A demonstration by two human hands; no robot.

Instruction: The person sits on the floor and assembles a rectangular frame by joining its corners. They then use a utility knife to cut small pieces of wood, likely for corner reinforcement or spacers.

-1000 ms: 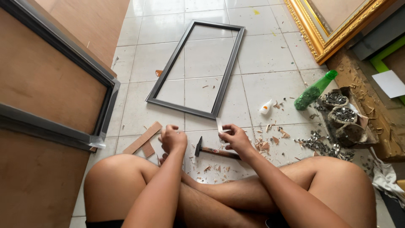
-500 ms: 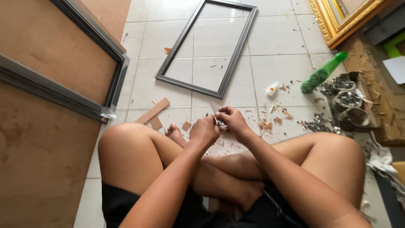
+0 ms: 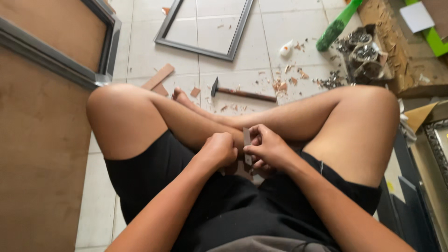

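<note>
Hands (image 3: 242,150) pinch flat strip (image 3: 247,145) (thin, rigid).

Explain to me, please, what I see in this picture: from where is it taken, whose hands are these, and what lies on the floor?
A camera worn on a person's head looks down at their own lap. The person sits cross-legged on a tiled floor. The left hand and right hand meet over the lap, holding a thin flat strip between them. On the floor lie a hammer, a grey picture frame, a wood offcut, a green bottle and scattered chips.
</note>
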